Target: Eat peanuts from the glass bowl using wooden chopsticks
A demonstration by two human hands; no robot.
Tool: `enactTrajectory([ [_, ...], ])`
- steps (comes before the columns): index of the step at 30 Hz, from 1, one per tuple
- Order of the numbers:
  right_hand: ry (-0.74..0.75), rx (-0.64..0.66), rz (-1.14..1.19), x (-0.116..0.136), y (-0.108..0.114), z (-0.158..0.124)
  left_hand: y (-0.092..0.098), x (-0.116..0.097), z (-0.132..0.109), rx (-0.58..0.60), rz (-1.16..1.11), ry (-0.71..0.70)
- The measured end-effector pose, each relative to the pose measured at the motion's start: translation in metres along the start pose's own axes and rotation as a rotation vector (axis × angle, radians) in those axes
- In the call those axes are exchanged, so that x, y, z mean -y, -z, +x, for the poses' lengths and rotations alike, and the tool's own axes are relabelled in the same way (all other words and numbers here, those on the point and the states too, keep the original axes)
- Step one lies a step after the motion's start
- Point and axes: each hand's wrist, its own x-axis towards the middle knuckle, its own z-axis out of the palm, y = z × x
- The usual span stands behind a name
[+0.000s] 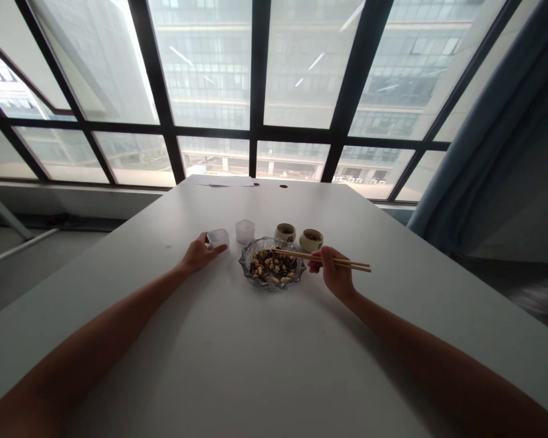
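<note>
My left hand [197,254] rests on the white table [237,365] with its fingers closed round a small clear plastic cup [218,238]. My right hand [333,269] grips a pair of wooden chopsticks [317,258], whose tips reach left over a glass dish [273,266] filled with mixed nuts and dark seeds. The dish sits between my two hands.
Behind the dish stand a second clear plastic cup [245,230] and two small ceramic cups [285,232] [311,239]. Paper sheets [223,180] lie at the table's far edge. A large window with black frames fills the back; a blue curtain [493,140] hangs at right.
</note>
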Motion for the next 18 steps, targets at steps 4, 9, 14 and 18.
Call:
enactTrajectory([
  [4,0.007,-0.028,-0.023,0.0,-0.007,0.0,-0.001,-0.003,0.001,0.028,0.059,-0.046],
  [9,0.045,-0.053,-0.021,-0.008,-0.01,-0.003,-0.003,-0.003,0.001,0.013,0.055,-0.094],
  [14,0.061,-0.032,-0.024,-0.014,-0.005,-0.004,-0.004,-0.003,-0.002,-0.004,0.023,-0.127],
  [18,0.114,0.003,-0.063,-0.012,-0.003,-0.008,-0.007,0.0,-0.003,-0.056,-0.011,-0.22],
])
